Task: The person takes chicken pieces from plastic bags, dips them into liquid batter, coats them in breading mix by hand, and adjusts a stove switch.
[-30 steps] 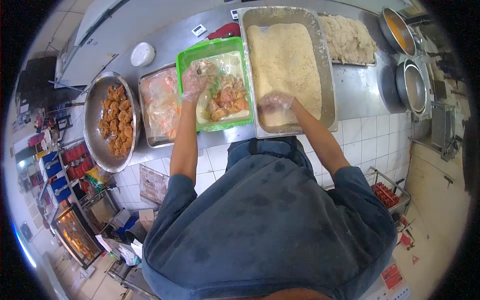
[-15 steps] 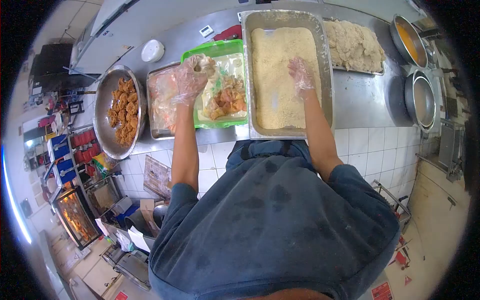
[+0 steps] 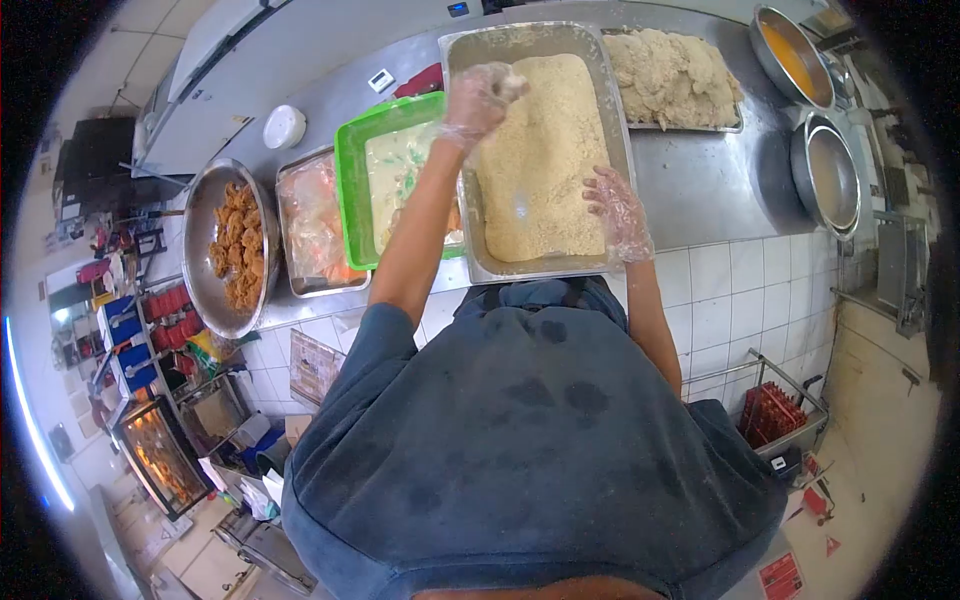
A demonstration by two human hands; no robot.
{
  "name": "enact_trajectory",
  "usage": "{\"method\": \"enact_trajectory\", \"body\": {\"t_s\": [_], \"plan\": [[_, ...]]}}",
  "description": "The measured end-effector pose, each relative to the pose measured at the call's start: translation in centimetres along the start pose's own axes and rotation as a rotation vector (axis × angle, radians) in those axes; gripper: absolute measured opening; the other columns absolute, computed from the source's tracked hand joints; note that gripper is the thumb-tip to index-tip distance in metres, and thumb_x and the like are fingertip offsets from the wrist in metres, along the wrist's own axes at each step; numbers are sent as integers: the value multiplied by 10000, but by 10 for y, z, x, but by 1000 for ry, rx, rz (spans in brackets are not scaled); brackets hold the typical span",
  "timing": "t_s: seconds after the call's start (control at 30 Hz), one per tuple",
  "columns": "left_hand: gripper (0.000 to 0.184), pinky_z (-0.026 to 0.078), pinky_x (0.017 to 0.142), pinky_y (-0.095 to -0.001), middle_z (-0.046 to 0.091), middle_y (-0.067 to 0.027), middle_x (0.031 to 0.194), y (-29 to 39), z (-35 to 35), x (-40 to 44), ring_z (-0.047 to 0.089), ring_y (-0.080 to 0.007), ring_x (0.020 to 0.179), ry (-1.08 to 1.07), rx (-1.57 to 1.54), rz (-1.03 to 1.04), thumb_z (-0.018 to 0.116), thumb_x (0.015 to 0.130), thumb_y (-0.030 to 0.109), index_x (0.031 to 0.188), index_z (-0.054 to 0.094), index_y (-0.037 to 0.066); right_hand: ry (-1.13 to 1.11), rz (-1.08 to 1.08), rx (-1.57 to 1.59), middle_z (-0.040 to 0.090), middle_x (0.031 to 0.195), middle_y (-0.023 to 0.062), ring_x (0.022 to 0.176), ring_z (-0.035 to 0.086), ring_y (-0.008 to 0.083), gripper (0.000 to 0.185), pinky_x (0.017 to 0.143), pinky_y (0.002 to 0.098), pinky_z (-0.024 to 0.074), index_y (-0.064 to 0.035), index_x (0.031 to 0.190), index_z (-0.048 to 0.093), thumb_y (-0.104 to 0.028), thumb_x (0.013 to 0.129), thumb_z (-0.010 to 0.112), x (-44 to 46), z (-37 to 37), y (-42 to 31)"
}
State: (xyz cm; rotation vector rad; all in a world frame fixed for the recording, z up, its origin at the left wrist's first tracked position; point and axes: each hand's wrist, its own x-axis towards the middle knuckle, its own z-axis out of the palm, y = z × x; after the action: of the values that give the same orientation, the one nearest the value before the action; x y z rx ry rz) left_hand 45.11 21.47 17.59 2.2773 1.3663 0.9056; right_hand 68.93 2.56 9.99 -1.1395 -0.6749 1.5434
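Observation:
My left hand (image 3: 477, 100), in a clear plastic glove, is closed on a pale, wet piece of food (image 3: 513, 88) above the upper left of a deep metal pan (image 3: 628, 130). Pale yellow crumbly coating (image 3: 535, 150) fills much of that pan. Over its right side is my right hand (image 3: 618, 210), also gloved, with fingers apart and holding nothing. Left of the pan stands a green basin (image 3: 352, 190) of milky liquid (image 3: 385, 160); my left forearm hides the raw pieces in it almost entirely.
Farther left are a metal tray (image 3: 295, 270) of plastic-wrapped orange-pink food and a metal bowl (image 3: 205, 290) of brown fried pieces. A white round container (image 3: 285, 127) sits behind. To the right are a tray of pale, shaggy coated food (image 3: 675, 80) and metal bowls (image 3: 832, 180).
My left hand has moved right, from over the green basin to over the coating pan, with the pale piece. My right hand has shifted from the coating to the pan's right side.

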Motion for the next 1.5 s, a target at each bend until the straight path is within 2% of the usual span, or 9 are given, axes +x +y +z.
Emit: {"method": "enact_trajectory", "body": {"t_s": [0.17, 0.27, 0.4, 0.53, 0.73, 0.97, 1.17, 1.33, 1.5], "plan": [[318, 520, 800, -374, 680, -158, 944, 37, 31, -55, 660, -273, 872, -542, 18, -214, 731, 809, 316, 1039, 692, 101, 33, -18, -168, 651, 1135, 79, 953, 611, 148, 430, 783, 287, 482, -88, 1308, 528, -248, 923, 633, 3, -14, 13], [384, 525, 805, -360, 674, -149, 975, 4, 40, -99, 656, -262, 895, -319, -42, -86, 682, 870, 300, 1200, 609, 116, 29, -72, -464, 632, 1182, 128, 1008, 605, 214, 436, 856, 354, 481, -82, 1306, 527, -274, 925, 617, 40, -36, 58], [591, 536, 779, -329, 629, -123, 1093, -8, -23, -130, 632, -218, 933, -69, -811, -432, 678, 877, 202, 1405, 416, 155, 144, -712, -1462, 554, 1253, 221, 1137, 533, 342, 467, 985, 470, 418, -65, 1306, 511, -343, 934, 562, 83, -7, 57], [850, 534, 695, -285, 567, -108, 1200, 7, -111, -160, 609, -184, 964, 185, -1272, -677, 717, 830, 102, 1497, 194, 170, 181, -619, -1632, 509, 1267, 245, 1202, 470, 386, 444, 1035, 478, 361, -84, 1304, 505, -346, 945, 496, 101, -13, 88], [1016, 525, 657, -260, 538, -118, 1228, -65, -138, -212, 617, -198, 948, 120, -1267, -818, 744, 802, 90, 1489, -5, 62, -143, 51, -1526, 506, 1309, 222, 1199, 488, 367, 485, 1031, 467, 369, -57, 1313, 489, -373, 945, 491, 41, -11, 88], [751, 524, 856, -392, 638, -181, 1177, -111, -103, -229, 642, -308, 1026, -404, 343, -650, 752, 738, 395, 1342, 475, 45, -252, 433, -1075, 521, 1325, 182, 1200, 517, 326, 545, 1022, 458, 400, -73, 1343, 476, -424, 930, 527, 26, 38, 93], [562, 527, 828, -421, 683, -200, 1036, -170, -62, -257, 662, -344, 957, -553, 357, -723, 715, 703, 486, 981, 692, -1, -1, 856, -225, 535, 1339, 148, 1200, 542, 291, 599, 1014, 451, 426, -86, 1369, 465, -468, 917, 557, 32, 135, 95], [405, 528, 791, -433, 690, -224, 939, -185, -63, -254, 671, -353, 888, -628, 162, -738, 704, 709, 388, 863, 722, 14, 13, 826, 197, 654, 1140, 116, 996, 656, 302, 505, 923, 452, 506, -77, 1292, 523, -414, 918, 572, 65, 98, 156], [389, 538, 707, -423, 687, -232, 849, -164, -75, -259, 678, -345, 776, -468, 100, -753, 701, 697, 372, 825, 717, 5, 138, 505, 519, 595, 1247, 142, 1117, 594, 322, 466, 981, 499, 455, -59, 1314, 497, -329, 936, 519, 68, 115, 77]]}}
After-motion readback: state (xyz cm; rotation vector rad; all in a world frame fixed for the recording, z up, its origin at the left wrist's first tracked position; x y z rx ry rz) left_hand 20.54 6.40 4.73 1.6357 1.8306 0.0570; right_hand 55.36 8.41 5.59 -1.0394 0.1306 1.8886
